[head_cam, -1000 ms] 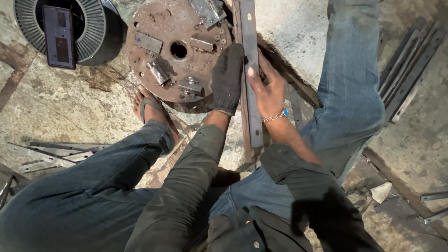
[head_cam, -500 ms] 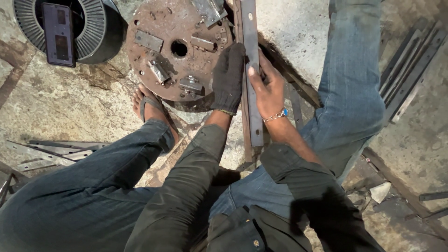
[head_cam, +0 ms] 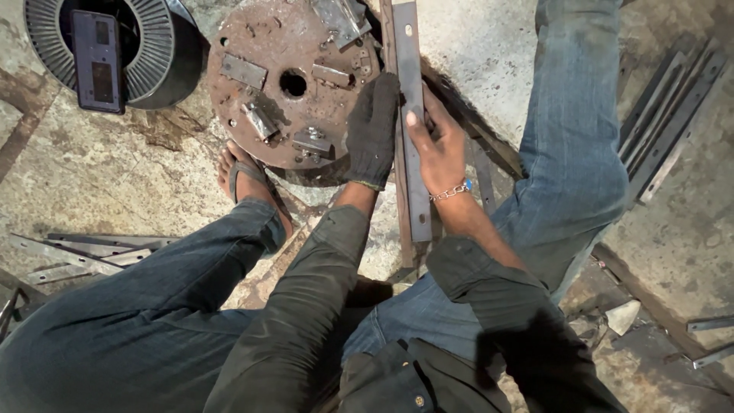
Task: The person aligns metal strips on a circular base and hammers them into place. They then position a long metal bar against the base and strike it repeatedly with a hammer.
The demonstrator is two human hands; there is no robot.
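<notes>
- Metal bar (head_cam: 410, 122) is long, flat and grey, and it lies on the ground just right of the round plate, between the person's two hands.
- Far left, a black wire spool (head_cam: 122, 53) sits on the stone floor (head_cam: 92, 176), with a dark flat box resting on top of it.
- Next comes the rusty round plate (head_cam: 294, 80), with small metal blocks stuck on it.
- The left hand (head_cam: 372, 130) wears a dark glove and presses flat by the bar's left edge, likely to keep it from sliding.
- The right hand (head_cam: 437, 149) is bare and curls around the bar's right edge, thumb on top, holding it steady.
- Far right, more flat strips (head_cam: 673, 115) lie in a pile.
</notes>
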